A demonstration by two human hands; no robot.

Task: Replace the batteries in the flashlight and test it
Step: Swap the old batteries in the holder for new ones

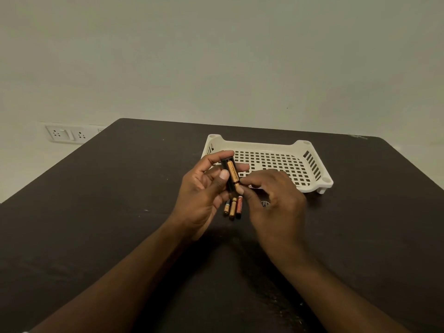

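In front of the tray (310,186), the left hand (204,188) grips the black holder (228,175) steady, open side up, so the right hand (274,200) can pinch a battery (233,174) into it, with three batteries (232,207) on the table (120,188) just below

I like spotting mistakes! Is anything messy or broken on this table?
Nothing looks broken or spilled. Three loose batteries lie side by side on the table, not in the white basket. The left hand holds a black battery holder.
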